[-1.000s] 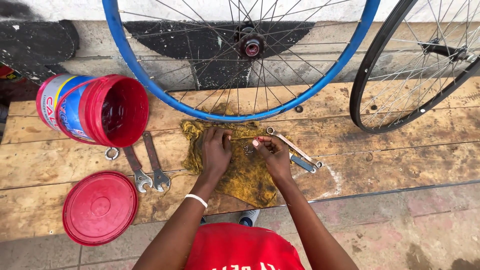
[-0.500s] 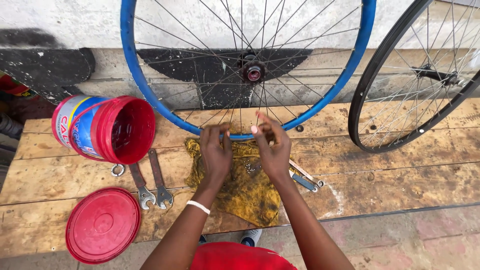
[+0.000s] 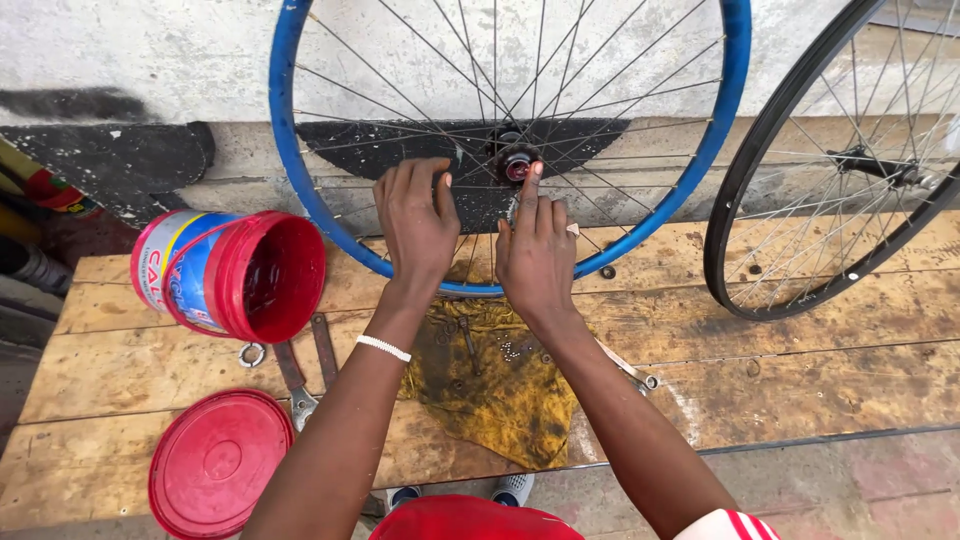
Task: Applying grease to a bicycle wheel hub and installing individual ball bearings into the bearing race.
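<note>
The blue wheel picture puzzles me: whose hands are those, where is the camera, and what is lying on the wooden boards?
The camera sits on a person's head and looks down, so both hands are their own. The left hand rests spread against the spokes of the upright blue-rimmed bicycle wheel. The right hand points a finger at the wheel's metal hub. Neither hand grips anything. On the wooden plank platform lie a dirty yellow rag, a tipped red plastic bucket, its round red lid and flat metal wrenches. A black-rimmed wheel stands at the right.
</note>
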